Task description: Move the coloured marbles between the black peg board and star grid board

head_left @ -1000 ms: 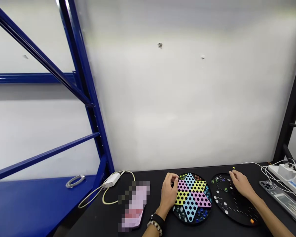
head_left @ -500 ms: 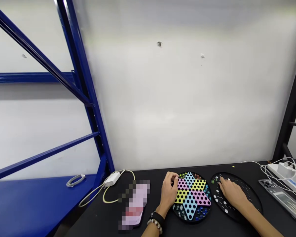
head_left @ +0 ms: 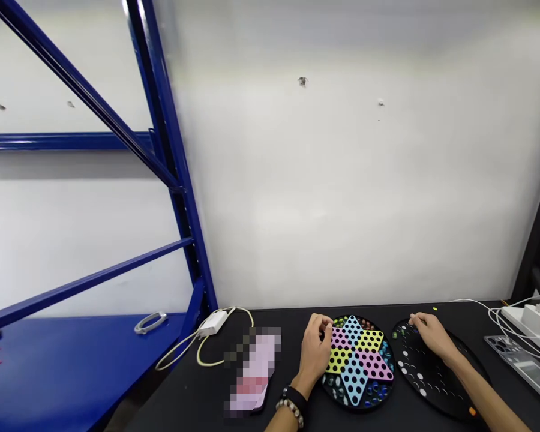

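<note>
A round Chinese-checkers board (head_left: pixel 358 361) with a star of blue, yellow and pink panels lies on the black table, with marbles in its rim pockets. My left hand (head_left: pixel 315 349) rests at its left edge with fingers curled together, and I cannot see what they hold. To the right lies a black round tray (head_left: pixel 436 379) dotted with white holes and a few marbles. My right hand (head_left: pixel 432 336) lies on the tray's far left part, fingers bent down onto the marbles there.
A phone (head_left: pixel 255 377) lies left of my left hand. A white charger (head_left: pixel 213 323) with a pale cable sits behind it. Blue shelving (head_left: pixel 171 174) stands on the left. A power strip (head_left: pixel 533 316) with cables and a flat device (head_left: pixel 526 366) are at the right.
My right hand went from the tray's far edge down toward its left part, then back up to the far left. The view shifted slightly left. My left hand stayed at the board.
</note>
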